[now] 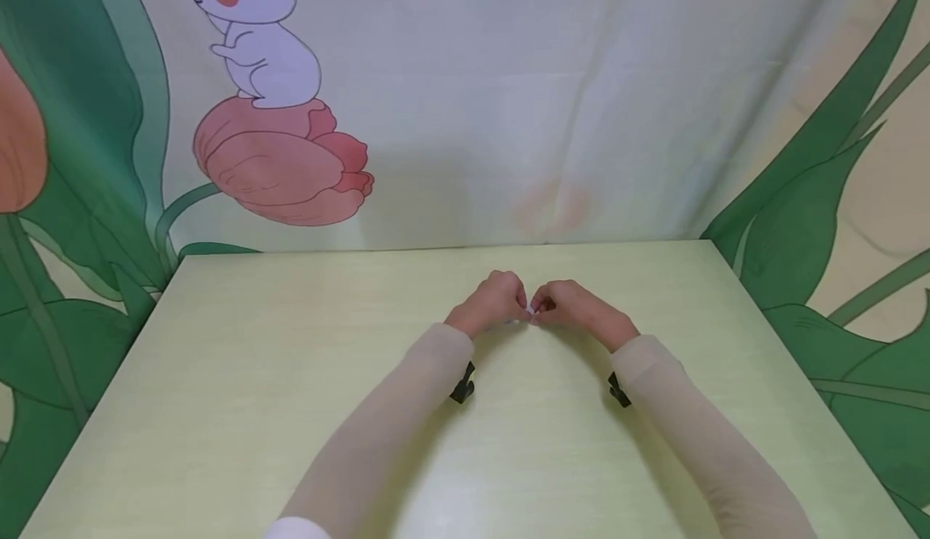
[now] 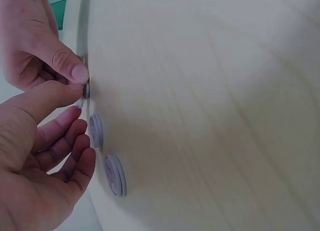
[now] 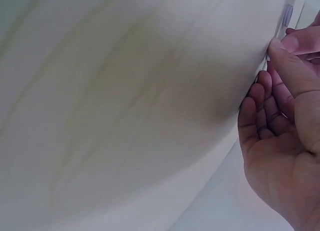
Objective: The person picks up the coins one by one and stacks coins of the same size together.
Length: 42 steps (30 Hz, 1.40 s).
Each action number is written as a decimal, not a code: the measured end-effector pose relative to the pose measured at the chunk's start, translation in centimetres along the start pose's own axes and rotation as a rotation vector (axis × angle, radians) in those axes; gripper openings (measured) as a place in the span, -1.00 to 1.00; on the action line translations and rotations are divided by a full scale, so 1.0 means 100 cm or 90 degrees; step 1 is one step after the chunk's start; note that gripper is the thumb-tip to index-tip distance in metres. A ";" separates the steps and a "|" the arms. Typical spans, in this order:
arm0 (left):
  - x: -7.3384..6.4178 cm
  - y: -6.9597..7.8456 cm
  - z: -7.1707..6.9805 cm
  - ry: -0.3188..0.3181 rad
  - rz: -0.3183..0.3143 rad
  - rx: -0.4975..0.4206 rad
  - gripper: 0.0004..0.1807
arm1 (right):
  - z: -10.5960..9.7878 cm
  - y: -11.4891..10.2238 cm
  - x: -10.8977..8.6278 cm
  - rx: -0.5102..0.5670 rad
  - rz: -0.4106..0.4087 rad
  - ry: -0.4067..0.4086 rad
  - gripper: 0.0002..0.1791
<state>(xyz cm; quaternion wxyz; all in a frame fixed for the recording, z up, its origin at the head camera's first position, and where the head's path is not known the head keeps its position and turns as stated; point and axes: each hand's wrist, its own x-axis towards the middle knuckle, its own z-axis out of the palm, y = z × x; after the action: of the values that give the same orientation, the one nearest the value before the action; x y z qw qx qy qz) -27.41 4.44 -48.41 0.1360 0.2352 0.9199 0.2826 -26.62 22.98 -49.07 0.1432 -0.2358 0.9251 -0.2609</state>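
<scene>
Near the middle of the table's far half, my left hand point(image 1: 494, 301) and right hand point(image 1: 577, 309) meet at the fingertips. Between them shows a small pale disc point(image 1: 530, 311), pinched by thumb and fingers of both hands. In the left wrist view only the edge of this disc point(image 2: 86, 91) peeks out below the thumbs; the fingers hide the rest. Two round lilac-grey discs with raised rims lie on the table beside the left fingers: a nearer disc point(image 2: 116, 175) and a second disc point(image 2: 96, 128) close by the fingertips. The right wrist view catches another glimpse of a disc point(image 3: 288, 15).
The pale table point(image 1: 254, 378) ends at a back edge just beyond the hands. Behind it hangs a white cloth point(image 1: 465, 103) printed with flowers and an animal. A black wrist mount point(image 1: 462, 383) sits under the left sleeve, another black mount point(image 1: 618, 390) under the right.
</scene>
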 end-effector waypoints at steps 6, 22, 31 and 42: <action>0.002 0.001 0.000 -0.004 -0.013 -0.006 -0.88 | 0.001 0.005 0.000 -0.044 0.004 0.018 -0.86; 0.006 0.006 0.004 -0.009 -0.031 -0.011 -0.89 | -0.001 0.004 -0.008 -0.040 0.019 0.030 -0.92; 0.001 0.006 0.004 -0.022 -0.018 -0.011 -0.84 | -0.002 0.000 -0.012 -0.061 0.021 0.003 -0.93; -0.024 0.000 -0.011 0.030 0.054 0.017 -0.82 | -0.003 -0.006 -0.034 -0.130 -0.053 0.041 -0.88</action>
<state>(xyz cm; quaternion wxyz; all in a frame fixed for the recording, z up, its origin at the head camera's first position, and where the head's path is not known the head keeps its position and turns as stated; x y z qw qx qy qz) -25.74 2.70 -47.27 0.0989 0.2693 0.9156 0.2817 -23.65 24.39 -48.03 0.0781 -0.2788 0.9405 -0.1781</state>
